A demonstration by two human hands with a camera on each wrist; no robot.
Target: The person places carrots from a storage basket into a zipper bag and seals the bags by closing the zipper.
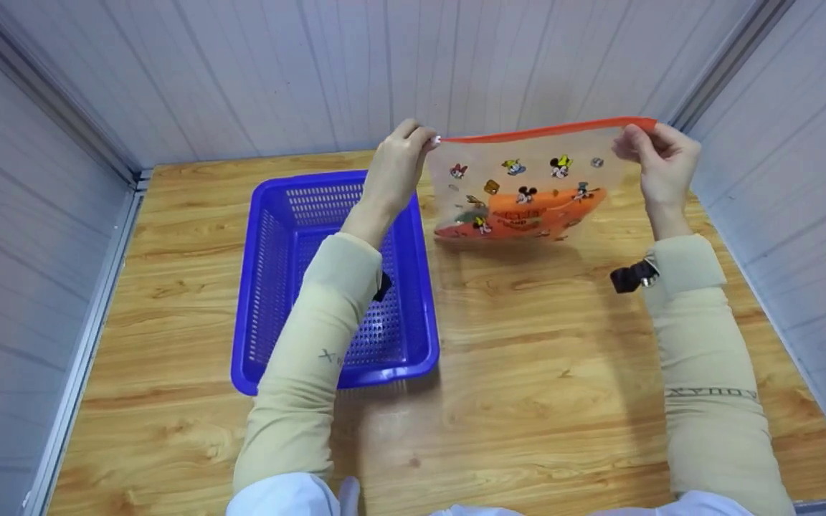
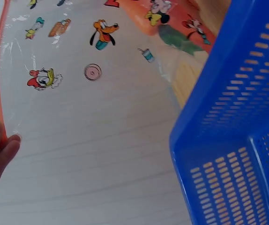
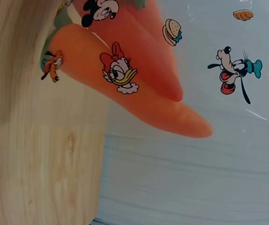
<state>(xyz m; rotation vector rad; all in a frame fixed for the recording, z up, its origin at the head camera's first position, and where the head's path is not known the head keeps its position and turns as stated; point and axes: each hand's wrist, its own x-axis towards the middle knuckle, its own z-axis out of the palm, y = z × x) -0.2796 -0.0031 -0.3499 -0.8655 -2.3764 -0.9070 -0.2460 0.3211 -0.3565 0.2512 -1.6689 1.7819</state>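
Note:
A clear zip bag printed with cartoon characters hangs upright by its orange top edge. My left hand pinches the left end of that edge, beside a small white zip slider. At the right corner my right hand grips the edge between thumb and fingers. Through the plastic, the right wrist view shows an orange carrot and a redder carrot, with green at their thick ends. They lie low in the bag, partly hidden by the prints. Whether the zip is fully closed is hard to tell.
A blue perforated plastic basket stands on the wood-patterned table to the left of the bag, under my left forearm. Pale panel walls rise behind and on both sides.

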